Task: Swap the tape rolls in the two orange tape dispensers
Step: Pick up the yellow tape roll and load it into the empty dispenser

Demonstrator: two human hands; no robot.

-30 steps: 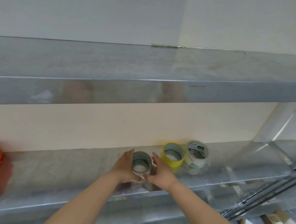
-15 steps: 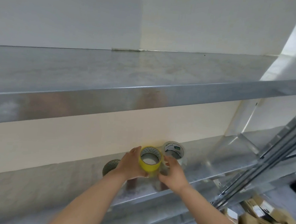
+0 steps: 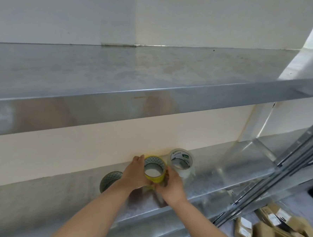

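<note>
The left hand (image 3: 134,173) and the right hand (image 3: 171,185) were pressed on the two sides of a round yellow roll of sticky tape (image 3: 154,170). A second before, a grey roll of tape (image 3: 109,180) was held instead; that one was now left just to the left. So rolls seemed to be picked over, and no swap was made yet. The yellow roll was stood on its edge on the shiny metal shelf (image 3: 221,179), its hole seen. A clear roll with a white middle (image 3: 180,159) was just beside it. No orange holders were seen.

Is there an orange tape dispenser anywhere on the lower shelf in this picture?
No, the lower shelf shows only three tape rolls: the yellow roll between both hands, a clear roll and a grey roll.
</note>
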